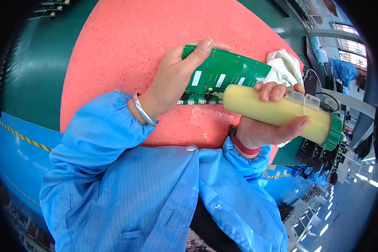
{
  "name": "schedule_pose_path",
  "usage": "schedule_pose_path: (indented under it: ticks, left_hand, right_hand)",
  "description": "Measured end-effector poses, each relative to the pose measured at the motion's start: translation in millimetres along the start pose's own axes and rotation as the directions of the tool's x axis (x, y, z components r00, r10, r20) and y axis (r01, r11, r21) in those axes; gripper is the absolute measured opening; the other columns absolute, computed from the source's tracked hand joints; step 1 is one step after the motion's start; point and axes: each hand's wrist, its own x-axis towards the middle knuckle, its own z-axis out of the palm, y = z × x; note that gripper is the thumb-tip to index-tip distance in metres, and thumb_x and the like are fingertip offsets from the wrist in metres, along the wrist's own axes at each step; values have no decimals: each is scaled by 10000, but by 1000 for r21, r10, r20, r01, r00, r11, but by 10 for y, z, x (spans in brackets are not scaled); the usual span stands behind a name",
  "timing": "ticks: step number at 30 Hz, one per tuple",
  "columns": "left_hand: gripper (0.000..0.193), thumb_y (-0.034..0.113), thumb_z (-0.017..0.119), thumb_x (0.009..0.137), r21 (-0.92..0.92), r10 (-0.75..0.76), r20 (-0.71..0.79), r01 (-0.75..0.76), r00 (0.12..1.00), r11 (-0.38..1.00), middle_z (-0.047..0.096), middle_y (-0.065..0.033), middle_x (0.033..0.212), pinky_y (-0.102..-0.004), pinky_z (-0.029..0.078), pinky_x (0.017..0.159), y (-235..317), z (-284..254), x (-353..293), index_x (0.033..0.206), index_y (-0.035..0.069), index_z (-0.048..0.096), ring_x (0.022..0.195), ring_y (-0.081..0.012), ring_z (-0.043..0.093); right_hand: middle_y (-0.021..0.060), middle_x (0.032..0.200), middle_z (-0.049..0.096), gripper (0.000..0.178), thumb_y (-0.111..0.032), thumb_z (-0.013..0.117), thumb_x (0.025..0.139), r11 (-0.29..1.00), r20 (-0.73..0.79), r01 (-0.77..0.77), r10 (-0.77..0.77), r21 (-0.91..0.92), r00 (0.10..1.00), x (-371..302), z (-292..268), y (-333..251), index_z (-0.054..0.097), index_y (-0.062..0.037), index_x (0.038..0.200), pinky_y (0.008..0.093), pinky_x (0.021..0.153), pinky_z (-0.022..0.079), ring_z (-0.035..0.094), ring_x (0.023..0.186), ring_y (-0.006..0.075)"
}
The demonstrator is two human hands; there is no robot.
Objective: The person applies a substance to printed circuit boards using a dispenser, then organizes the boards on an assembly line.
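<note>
My left hand (pixel 166 80) grips the left end of a green circuit board (pixel 248 66), thumb on top and fingers around its far edge. White rectangles lie across the board, and small components and connectors (pixel 201 101) line its near edge. In my right hand (pixel 256 132) is a thick cartridge of pale yellow glue (pixel 256 105) with a green end cap (pixel 334 132). It lies nearly level, its nozzle end pointing left at the components on the board. Whether the tip touches them I cannot tell. A clear lever-like piece (pixel 303 99) with a black cable sits on the cartridge.
Pink foam (pixel 122 38) lies under the board on a green tabletop (pixel 33 71). A crumpled white cloth (pixel 283 67) rests beyond my right hand. Dark parts with cables (pixel 313 155) stand at the right edge. Other people in blue (pixel 344 71) are farther off on the right.
</note>
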Motion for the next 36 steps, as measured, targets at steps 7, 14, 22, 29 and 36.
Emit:
schedule_pose_path:
  ticks: [7, 14, 22, 29, 36]
  left_hand:
    - [431, 367, 405, 931, -27, 2, -5, -2, 1000, 1000, 642, -120, 909, -195, 524, 591, -8, -15, -3, 1067, 4, 592, 706, -128, 641]
    - [435, 377, 401, 935, -38, 35, -16, -35, 999, 999, 644, -111, 891, -193, 521, 581, -60, 18, -3, 1052, 8, 601, 690, -121, 637]
    - [494, 433, 374, 938, -147, 62, -40, -68, 997, 987, 652, -81, 825, -177, 508, 552, -124, 56, -4, 985, 20, 640, 644, -106, 628]
    - [556, 481, 327, 933, -77, 63, -33, -66, 997, 995, 652, -92, 844, -178, 514, 566, -127, 32, -7, 1019, 18, 624, 669, -118, 636]
    - [619, 497, 234, 938, -70, 55, 3, -54, 999, 996, 647, -121, 927, -204, 521, 639, -116, 24, -5, 1094, 16, 591, 755, -147, 643]
  right_hand:
    - [40, 776, 510, 563, -577, 406, 853, 1000, -5, 19, -19, -11, 1000, -4, 5, -24, 446, -115, 1174, 327, 697, 406, 479, 674, 142]
    - [42, 779, 512, 573, -583, 407, 851, 1000, 1, 0, 0, 30, 1000, -17, -27, -67, 443, -110, 1172, 332, 714, 416, 485, 679, 145]
    - [46, 785, 514, 590, -589, 402, 852, 996, 41, -26, 22, 83, 999, -7, 171, 2, 439, -100, 1179, 342, 734, 431, 490, 686, 146]
    - [46, 788, 514, 595, -589, 397, 855, 998, 47, -34, 32, 43, 998, -25, 169, 46, 434, -101, 1194, 343, 729, 432, 490, 686, 142]
    - [46, 788, 515, 606, -595, 401, 851, 998, 22, -45, 45, 46, 999, -3, 145, 8, 431, -100, 1198, 342, 720, 436, 492, 683, 143]
